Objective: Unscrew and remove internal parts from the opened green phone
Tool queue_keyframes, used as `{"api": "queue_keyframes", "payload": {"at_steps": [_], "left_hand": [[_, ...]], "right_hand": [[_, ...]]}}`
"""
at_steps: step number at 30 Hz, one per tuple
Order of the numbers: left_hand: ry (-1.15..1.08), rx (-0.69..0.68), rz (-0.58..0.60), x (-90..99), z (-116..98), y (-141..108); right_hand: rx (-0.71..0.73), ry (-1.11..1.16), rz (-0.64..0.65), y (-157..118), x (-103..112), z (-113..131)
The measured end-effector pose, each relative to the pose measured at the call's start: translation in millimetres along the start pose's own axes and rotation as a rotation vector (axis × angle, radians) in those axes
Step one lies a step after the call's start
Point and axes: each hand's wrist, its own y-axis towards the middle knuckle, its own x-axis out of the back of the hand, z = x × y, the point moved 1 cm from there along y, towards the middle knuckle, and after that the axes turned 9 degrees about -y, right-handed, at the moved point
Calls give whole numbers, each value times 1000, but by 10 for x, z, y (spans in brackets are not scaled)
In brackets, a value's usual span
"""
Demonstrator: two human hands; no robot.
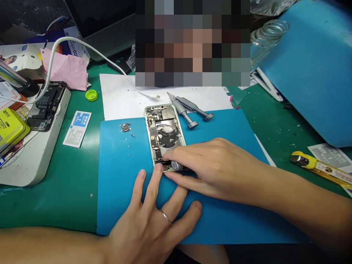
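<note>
Opened phone near mat's 11 o'clock. Left hand open, fingertip at phone's 7. Right hand curled round grey tool at its 5. Looks like fine work; needs phone steady.

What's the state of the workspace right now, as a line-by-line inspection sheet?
Surface: blue mat and white paper on a green tabletop.
Work items: opened phone, internals exposed; small loose parts left of it; two grey screwdrivers beyond it.
Clutter: yellow box, pink cloth, green cap.
Hands: left hand spread, one fingertip at the phone's lower edge; right hand around a grey-capped tool.
Cables: white cable, visible plug unconnected.
Surroundings: glass jar behind; back centre pixelated.
</note>
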Motion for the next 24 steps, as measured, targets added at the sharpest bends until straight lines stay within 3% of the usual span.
{"api": "queue_keyframes", "payload": {"at_steps": [24], "left_hand": [[17, -3, -10, -7, -2, -3]], "right_hand": [[8, 14, 3, -14, 0, -32]]}}
